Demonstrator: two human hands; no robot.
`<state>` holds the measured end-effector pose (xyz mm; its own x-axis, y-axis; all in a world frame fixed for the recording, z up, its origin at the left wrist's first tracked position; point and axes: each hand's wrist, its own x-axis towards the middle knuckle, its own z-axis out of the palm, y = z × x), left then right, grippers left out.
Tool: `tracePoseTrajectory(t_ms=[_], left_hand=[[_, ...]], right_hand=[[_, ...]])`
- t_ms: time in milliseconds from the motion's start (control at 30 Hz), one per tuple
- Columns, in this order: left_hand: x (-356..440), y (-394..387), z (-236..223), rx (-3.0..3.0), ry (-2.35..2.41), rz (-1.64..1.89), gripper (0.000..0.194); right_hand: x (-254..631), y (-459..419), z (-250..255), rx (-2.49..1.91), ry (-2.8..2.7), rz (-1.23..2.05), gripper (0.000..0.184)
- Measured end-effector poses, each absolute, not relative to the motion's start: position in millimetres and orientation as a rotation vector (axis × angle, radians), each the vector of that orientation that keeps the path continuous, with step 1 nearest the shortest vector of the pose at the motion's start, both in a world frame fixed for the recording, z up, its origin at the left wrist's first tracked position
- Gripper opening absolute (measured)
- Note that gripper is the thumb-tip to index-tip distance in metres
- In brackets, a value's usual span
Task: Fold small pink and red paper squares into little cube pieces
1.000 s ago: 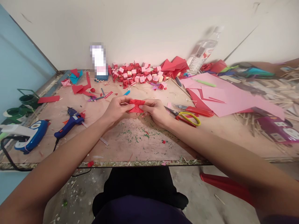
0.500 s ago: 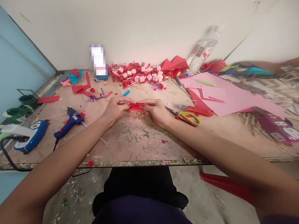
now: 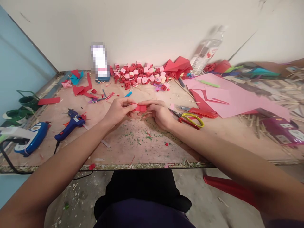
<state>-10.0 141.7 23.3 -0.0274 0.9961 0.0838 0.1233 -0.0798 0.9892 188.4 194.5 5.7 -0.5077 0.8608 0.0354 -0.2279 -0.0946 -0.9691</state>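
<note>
A small folded piece of red paper (image 3: pixel 141 108) is held just above the middle of the table. My left hand (image 3: pixel 120 110) pinches its left end between thumb and fingers. On the other side, my right hand (image 3: pixel 160 114) has its index finger along the paper's top edge and the other fingers curled behind and beside it; its thumb is drawn back a little. The yellow-handled scissors (image 3: pixel 191 120) lie just right of my right hand, beside a red-handled cutting tool (image 3: pixel 201 112). Left of my left wrist rests a blue glue gun (image 3: pixel 71 126).
Many small red and pink folded paper cubes (image 3: pixel 142 76) are heaped along the wall, right of a phone (image 3: pixel 99 61). A clear bottle (image 3: pixel 206 52) leans there. Pink paper sheets (image 3: pixel 239 101) and thin sticks (image 3: pixel 277 87) cover the right side. A blue-and-white device (image 3: pixel 33 137) stands left.
The red paper has been turned so that a flatter face shows. My right thumb has come back from it, while my left hand keeps its pinch.
</note>
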Motion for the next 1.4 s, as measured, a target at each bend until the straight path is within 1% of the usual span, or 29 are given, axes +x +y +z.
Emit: tracePoseTrajectory(t_ms=[67,133,267,500,733,933,1100,1233,1333,1400], left_hand=[[-10.1,141.5,22.1,1.427,1.298,1.254,0.018],[-9.2,140.7,21.7,1.498,1.314,1.254,0.021],[-6.9,139.1,23.5,1.570,1.327,1.239,0.030],[-6.8,140.0,22.2,1.450,1.270,1.208,0.041],[-9.4,141.4,15.3,1.568,1.266,1.138,0.036],[-10.1,136.6,19.3,1.761,1.309,1.111,0.032],[-8.9,138.8,16.6,1.704,1.309,1.121,0.030],[-8.0,139.1,18.1,1.609,1.342,1.198,0.029],[-8.7,137.7,21.8,1.566,1.431,1.246,0.029],[-9.4,137.4,23.2,1.547,1.452,1.254,0.029]], right_hand=[[189.0,194.5,7.3,-0.734,-1.348,1.766,0.029],[189.0,194.4,7.6,-0.749,-1.402,1.748,0.025],[188.1,193.4,5.0,-0.776,-1.567,1.665,0.028],[189.3,191.8,2.6,-0.742,-1.563,1.653,0.031],[189.3,191.1,4.0,-0.760,-1.637,1.628,0.033],[190.3,191.0,5.7,-0.765,-1.766,1.567,0.027],[190.9,193.5,4.0,-0.711,-1.803,1.618,0.032],[188.3,193.7,1.9,-0.769,-1.696,1.534,0.026],[186.4,190.3,2.9,-0.814,-1.703,1.388,0.038],[185.8,187.0,4.7,-0.813,-1.790,1.304,0.041]])
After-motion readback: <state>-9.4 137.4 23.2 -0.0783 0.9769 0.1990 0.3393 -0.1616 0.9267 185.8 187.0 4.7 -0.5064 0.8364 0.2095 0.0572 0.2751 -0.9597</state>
